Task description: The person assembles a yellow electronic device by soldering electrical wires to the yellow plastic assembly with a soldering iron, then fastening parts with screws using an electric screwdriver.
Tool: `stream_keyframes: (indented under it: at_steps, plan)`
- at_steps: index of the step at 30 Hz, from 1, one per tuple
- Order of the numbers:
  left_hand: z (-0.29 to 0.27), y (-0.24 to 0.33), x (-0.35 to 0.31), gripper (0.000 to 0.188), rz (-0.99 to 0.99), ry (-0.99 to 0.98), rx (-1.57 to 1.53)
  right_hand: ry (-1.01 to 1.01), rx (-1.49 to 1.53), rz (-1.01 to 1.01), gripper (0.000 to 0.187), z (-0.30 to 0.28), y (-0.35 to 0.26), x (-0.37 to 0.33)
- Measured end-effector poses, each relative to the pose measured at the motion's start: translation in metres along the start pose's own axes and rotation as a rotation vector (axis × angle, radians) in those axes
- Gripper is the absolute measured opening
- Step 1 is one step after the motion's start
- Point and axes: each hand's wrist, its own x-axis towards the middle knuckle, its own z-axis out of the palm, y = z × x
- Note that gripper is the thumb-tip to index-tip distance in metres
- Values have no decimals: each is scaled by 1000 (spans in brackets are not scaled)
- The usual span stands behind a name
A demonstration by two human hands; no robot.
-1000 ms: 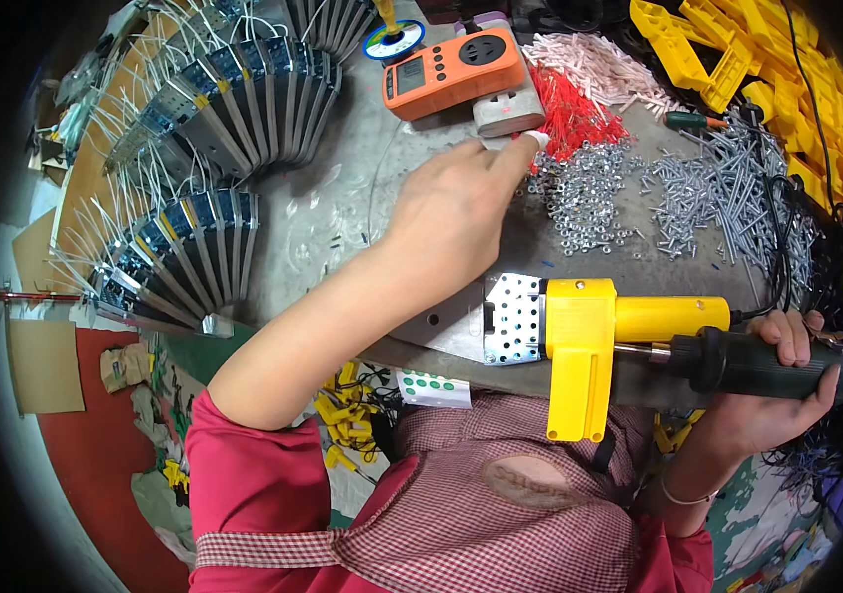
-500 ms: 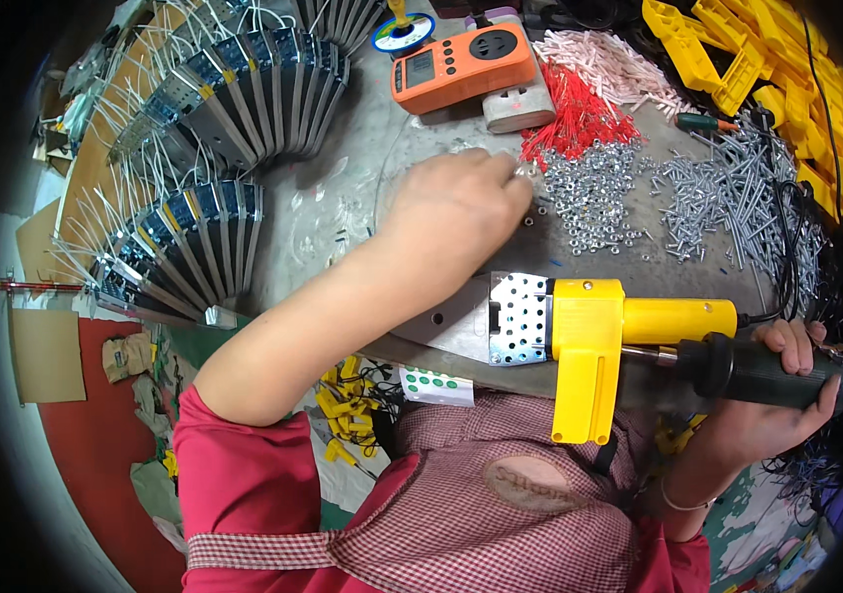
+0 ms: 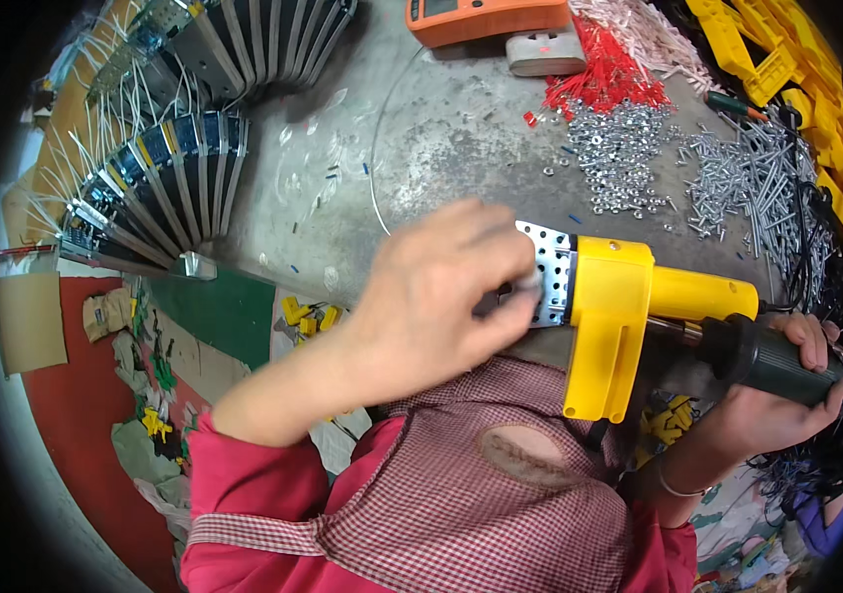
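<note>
My right hand is wrapped round a dark electric screwdriver. Its metal shaft points left into the side of a yellow plastic handle body with a round yellow grip. Fixed to that body's left end is a shiny perforated metal plate. Over the plate hovers my left hand, thumb and fingers drawn together in a pinch. Blur hides what, if anything, lies between the fingertips. The hand and wrist cover the flat metal part left of the plate.
Beyond the handle lie heaps of nuts, screws, red pieces and pale pink sleeves. Assembled metal plates with white wires stand fanned at left. An orange meter sits at the back; yellow housings pile up at far right.
My left hand has come back from the edge of the nut heap to the perforated plate. My right hand still holds the screwdriver at the yellow body. The whole view has shifted.
</note>
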Motion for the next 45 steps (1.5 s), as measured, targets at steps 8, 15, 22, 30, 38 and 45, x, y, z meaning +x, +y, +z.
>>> stream_keyframes:
  at_steps: [8,15,22,30,38,45]
  plan:
    - [28,6,-22,23,-65,180,-178,-4,33,1,34,-3,-3,4]
    - [34,-4,-23,25,89,218,-165,-21,35,15,28,-1,4,7]
    - [35,-4,-20,24,142,204,-138,-28,27,29,24,3,4,11]
    - [30,-5,-20,20,54,158,-159,29,8,22,30,8,4,13]
    - [23,-7,-16,20,14,50,-284,-27,0,44,26,6,3,12]
    - [24,-6,-17,19,14,46,-284,-15,-72,-28,26,4,4,12]
